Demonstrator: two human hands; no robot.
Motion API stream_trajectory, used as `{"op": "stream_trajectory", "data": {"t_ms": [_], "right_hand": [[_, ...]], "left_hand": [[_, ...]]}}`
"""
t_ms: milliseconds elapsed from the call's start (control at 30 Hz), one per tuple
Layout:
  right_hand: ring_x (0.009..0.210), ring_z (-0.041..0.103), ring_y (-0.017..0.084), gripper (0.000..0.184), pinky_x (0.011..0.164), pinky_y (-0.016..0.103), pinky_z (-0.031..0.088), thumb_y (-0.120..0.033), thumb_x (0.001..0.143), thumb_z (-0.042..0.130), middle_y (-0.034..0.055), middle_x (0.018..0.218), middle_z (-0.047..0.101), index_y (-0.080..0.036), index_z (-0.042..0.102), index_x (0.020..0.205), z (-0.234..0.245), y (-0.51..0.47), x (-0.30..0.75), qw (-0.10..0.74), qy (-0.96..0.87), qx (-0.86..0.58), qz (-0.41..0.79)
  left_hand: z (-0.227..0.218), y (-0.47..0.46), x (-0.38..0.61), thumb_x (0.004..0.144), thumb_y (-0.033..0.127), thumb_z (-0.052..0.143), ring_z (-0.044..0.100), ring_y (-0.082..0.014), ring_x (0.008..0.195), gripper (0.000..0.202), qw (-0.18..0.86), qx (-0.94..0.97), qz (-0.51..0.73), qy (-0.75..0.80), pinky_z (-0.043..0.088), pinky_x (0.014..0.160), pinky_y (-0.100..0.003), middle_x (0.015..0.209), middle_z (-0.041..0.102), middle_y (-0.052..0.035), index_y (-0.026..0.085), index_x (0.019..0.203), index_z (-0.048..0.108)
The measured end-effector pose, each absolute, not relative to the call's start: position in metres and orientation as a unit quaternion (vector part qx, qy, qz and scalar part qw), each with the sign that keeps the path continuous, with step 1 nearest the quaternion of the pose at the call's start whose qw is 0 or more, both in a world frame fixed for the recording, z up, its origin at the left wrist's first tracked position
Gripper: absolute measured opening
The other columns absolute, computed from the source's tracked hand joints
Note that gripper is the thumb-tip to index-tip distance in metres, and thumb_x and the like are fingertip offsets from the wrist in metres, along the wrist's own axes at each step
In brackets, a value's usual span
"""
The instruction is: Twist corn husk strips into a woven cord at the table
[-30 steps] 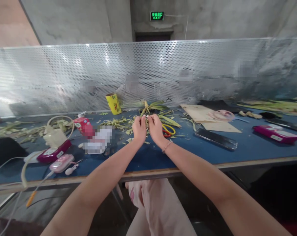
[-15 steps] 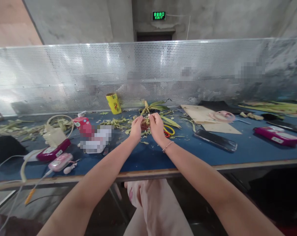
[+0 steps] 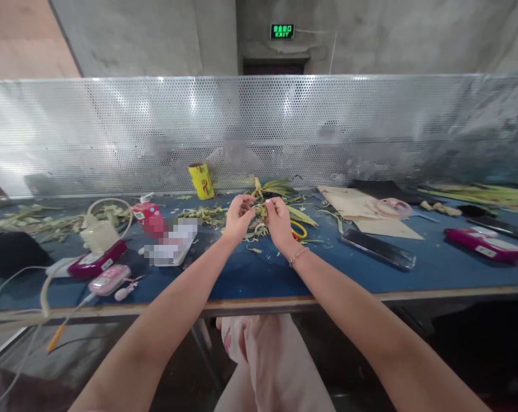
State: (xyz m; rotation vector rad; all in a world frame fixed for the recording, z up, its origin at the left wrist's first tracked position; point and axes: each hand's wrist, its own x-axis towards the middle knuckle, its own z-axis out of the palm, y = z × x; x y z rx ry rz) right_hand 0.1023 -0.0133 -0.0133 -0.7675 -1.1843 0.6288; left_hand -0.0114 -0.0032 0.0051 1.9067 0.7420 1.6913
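Close together over a pile of plant scraps, both my hands work near the table's middle. My right hand (image 3: 278, 220), with a bracelet at its wrist, pinches a small pale-green plant piece (image 3: 261, 212) between thumb and fingers; its exact shape is hard to make out. My left hand (image 3: 238, 220) is just left of it, fingers curved and the thumb apart from them, with a gap showing between. Scissors with yellow handles (image 3: 300, 229) lie partly hidden beside my right hand. Behind my hands lies a leafy stalk (image 3: 276, 186) with long green leaves.
A yellow cup-like roll (image 3: 201, 181) stands by the perforated metal screen (image 3: 280, 103). Left are a red bottle (image 3: 149, 217), a white tray (image 3: 175, 246) and a pink device (image 3: 109, 280) with a cable. Right are a phone (image 3: 378, 249), brown paper (image 3: 348, 206) and a magenta box (image 3: 486, 244).
My left hand's thumb and fingers have parted from a pinch, and that hand has shifted slightly away from the right one. My right hand keeps its pinch. The view has shifted slightly.
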Motion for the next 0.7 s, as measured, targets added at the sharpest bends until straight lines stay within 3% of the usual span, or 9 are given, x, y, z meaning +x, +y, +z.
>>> {"op": "stream_trajectory", "data": {"t_ms": [167,333,700], "right_hand": [[0.036,0.028,0.005,0.029,0.036,0.019,0.024,-0.050,0.079,0.049,-0.0094,0.046,0.030,-0.022,0.042,0.074,-0.018,-0.007,0.103,0.709,-0.530,-0.321,0.336],[0.033,0.026,0.005,0.031,0.035,0.020,0.022,-0.051,0.075,0.054,-0.0104,0.043,0.030,-0.021,0.043,0.073,-0.018,-0.005,0.104,0.672,-0.540,-0.300,0.408],[0.031,0.021,0.003,0.034,0.034,0.018,0.017,-0.049,0.070,0.061,-0.0118,0.042,0.028,-0.020,0.042,0.068,-0.014,-0.008,0.112,0.581,-0.564,-0.264,0.524]], "left_hand": [[0.017,-0.004,-0.021,0.072,0.012,0.053,0.053,-0.0138,0.091,0.015,0.107,0.806,0.532,0.237,0.044,0.069,-0.025,0.097,0.059,-0.0061,0.018,0.080,0.064],[0.022,0.003,-0.031,0.075,0.020,0.055,0.055,-0.0115,0.083,0.012,0.142,0.843,0.454,0.251,0.041,0.064,-0.022,0.093,0.061,-0.0055,0.017,0.081,0.065],[0.024,0.004,-0.035,0.071,0.025,0.061,0.051,-0.0090,0.072,0.010,0.205,0.843,0.429,0.250,0.039,0.058,-0.021,0.085,0.057,-0.0031,0.017,0.076,0.066]]}}
